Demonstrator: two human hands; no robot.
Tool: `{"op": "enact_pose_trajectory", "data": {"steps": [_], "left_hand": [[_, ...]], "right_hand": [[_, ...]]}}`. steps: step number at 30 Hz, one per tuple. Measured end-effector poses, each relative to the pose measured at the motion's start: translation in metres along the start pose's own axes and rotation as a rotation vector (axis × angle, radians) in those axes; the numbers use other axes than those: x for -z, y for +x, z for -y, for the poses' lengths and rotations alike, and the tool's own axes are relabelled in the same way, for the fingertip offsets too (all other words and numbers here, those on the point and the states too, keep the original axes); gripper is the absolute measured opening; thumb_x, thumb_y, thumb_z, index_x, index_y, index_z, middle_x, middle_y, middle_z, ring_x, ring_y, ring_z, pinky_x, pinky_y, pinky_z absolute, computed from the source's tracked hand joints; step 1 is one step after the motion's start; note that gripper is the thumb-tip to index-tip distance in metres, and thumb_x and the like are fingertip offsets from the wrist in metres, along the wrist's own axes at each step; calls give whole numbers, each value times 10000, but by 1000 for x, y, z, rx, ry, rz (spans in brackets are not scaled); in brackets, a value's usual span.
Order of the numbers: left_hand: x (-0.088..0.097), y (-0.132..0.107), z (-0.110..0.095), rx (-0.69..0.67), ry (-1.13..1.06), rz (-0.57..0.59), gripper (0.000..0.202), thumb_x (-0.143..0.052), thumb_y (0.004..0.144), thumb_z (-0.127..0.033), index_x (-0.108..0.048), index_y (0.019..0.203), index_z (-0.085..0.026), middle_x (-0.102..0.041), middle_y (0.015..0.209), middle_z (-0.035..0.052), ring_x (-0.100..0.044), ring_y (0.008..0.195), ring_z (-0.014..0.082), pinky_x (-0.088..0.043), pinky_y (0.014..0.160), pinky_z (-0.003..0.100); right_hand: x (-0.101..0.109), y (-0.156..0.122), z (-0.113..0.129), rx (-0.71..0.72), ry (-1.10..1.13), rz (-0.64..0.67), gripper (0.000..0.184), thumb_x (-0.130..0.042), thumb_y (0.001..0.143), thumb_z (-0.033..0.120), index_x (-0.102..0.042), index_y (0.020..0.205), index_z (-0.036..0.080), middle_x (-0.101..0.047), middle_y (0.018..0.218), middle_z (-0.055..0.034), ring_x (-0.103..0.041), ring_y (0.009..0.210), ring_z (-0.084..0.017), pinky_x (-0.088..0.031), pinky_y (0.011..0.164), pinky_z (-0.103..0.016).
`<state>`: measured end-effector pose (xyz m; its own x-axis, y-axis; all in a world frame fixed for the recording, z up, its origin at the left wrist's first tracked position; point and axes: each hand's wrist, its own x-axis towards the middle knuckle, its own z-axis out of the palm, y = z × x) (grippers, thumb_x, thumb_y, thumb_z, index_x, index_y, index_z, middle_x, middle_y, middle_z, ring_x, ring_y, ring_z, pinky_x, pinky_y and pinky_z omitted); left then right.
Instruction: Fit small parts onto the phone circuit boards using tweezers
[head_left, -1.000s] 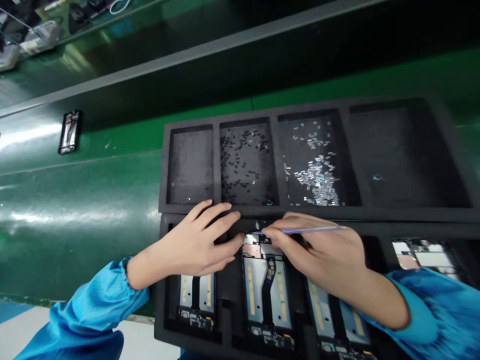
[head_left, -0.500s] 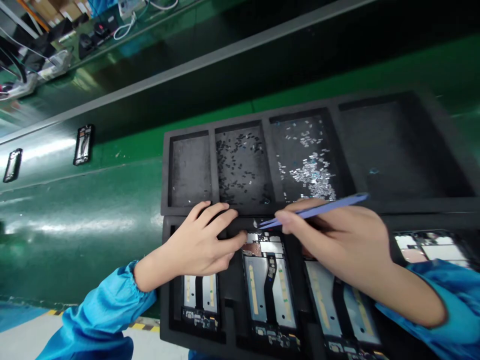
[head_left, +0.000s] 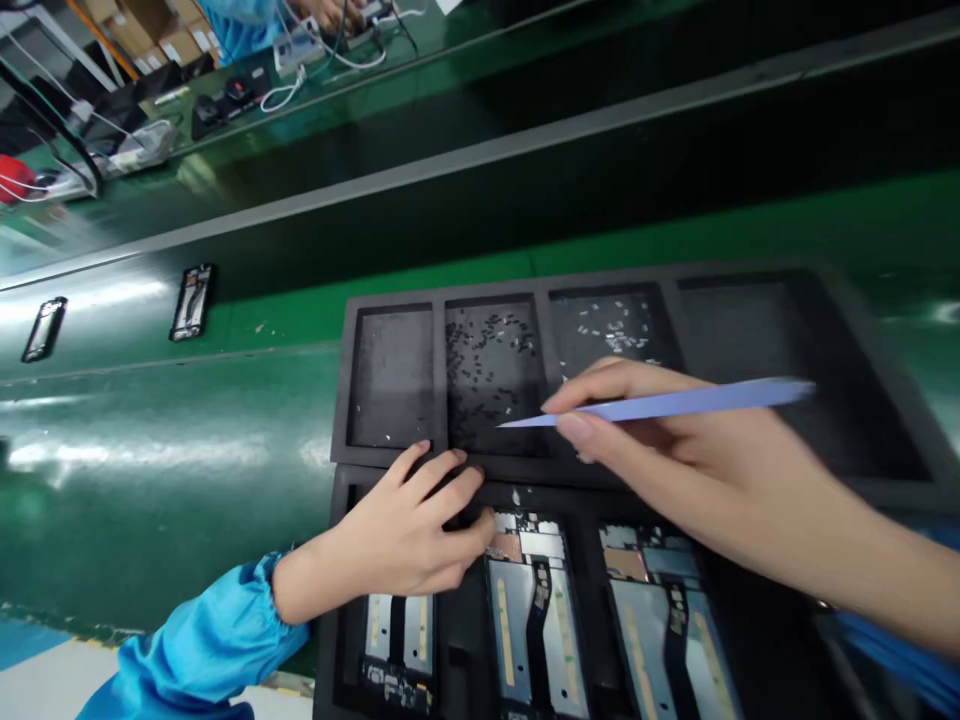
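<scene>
Pinched in my right hand (head_left: 660, 430) is a pair of light purple tweezers (head_left: 697, 400), its tip over the front of a compartment with small dark pieces (head_left: 491, 345). My left hand (head_left: 416, 525) lies with fingers spread across the front edge of the black parts tray (head_left: 341, 400), a fingertip at the top corner of an opened phone (head_left: 536, 620). Under that hand is another opened phone (head_left: 400, 650), its upper part hidden. To the right sits a third opened phone (head_left: 667, 620). Small silvery pieces (head_left: 616, 335) lie in the compartment behind my right hand, partly covered by it.
Two more opened phones (head_left: 193, 302) (head_left: 45, 328) lie on the green bench (head_left: 187, 430) to the left. Across a raised rail (head_left: 420, 165), a co-worker's hand (head_left: 334, 14) is among cables and a power strip (head_left: 296, 50).
My right hand has lifted the tweezers from the top of the middle phone back over the dark-piece compartment. My left hand keeps its place at the phone. The camera view has tilted upward.
</scene>
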<state>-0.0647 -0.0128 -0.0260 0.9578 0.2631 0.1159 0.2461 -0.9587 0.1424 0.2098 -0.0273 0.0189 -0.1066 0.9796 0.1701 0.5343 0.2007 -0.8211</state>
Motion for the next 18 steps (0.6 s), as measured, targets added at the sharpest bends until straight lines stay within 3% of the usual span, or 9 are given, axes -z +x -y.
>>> {"op": "enact_pose_trajectory", "data": {"steps": [2, 4, 6, 9, 12, 18], "left_hand": [[4, -3, 1, -15, -10, -63, 299, -593, 948, -324, -666, 1190, -164, -626, 1343, 167, -538, 1332, 372, -433, 1139, 596], [9, -8, 4, -14, -70, -204, 253, -567, 959, -295, -677, 1109, -123, -686, 1205, 153, -600, 1251, 333, -470, 1127, 540], [14, -15, 6, 53, -181, -369, 199, -497, 984, -248, -658, 968, -131, -700, 949, 101, -671, 1006, 253, -563, 973, 450], [19, -21, 10, 251, -393, -516, 257, -400, 1014, -208, -520, 787, -193, -553, 679, 16, -544, 653, 157, -527, 664, 344], [21, -22, 12, 335, -518, -541, 294, -365, 1036, -223, -422, 748, -215, -450, 619, -14, -445, 582, 137, -449, 582, 320], [20, -25, 14, 326, -551, -518, 302, -378, 1039, -213, -414, 739, -217, -424, 606, -21, -421, 573, 138, -443, 588, 329]], "right_hand": [[-17, 10, -16, 10, 34, 72, 172, -592, 1017, 363, -704, 1042, 234, -742, 972, -54, -721, 769, -182, -580, 595, -265], [-31, 14, -30, 42, 44, 116, 137, -589, 1016, 297, -704, 1039, 226, -743, 996, -56, -725, 811, -178, -585, 652, -270], [-40, 14, -39, 112, 48, 127, 107, -589, 1008, 234, -696, 1000, 227, -738, 956, -46, -719, 798, -165, -576, 671, -263], [-42, 10, -42, 179, 73, 133, 102, -591, 1006, 179, -677, 1022, 230, -728, 936, -40, -710, 757, -149, -567, 653, -246], [-41, 8, -42, 185, 74, 154, 127, -584, 1010, 149, -667, 1050, 237, -719, 953, -39, -706, 760, -143, -562, 636, -237], [-42, 6, -45, 194, 80, 171, 150, -581, 1024, 146, -635, 1108, 257, -698, 1007, -30, -700, 803, -135, -571, 677, -237]]}}
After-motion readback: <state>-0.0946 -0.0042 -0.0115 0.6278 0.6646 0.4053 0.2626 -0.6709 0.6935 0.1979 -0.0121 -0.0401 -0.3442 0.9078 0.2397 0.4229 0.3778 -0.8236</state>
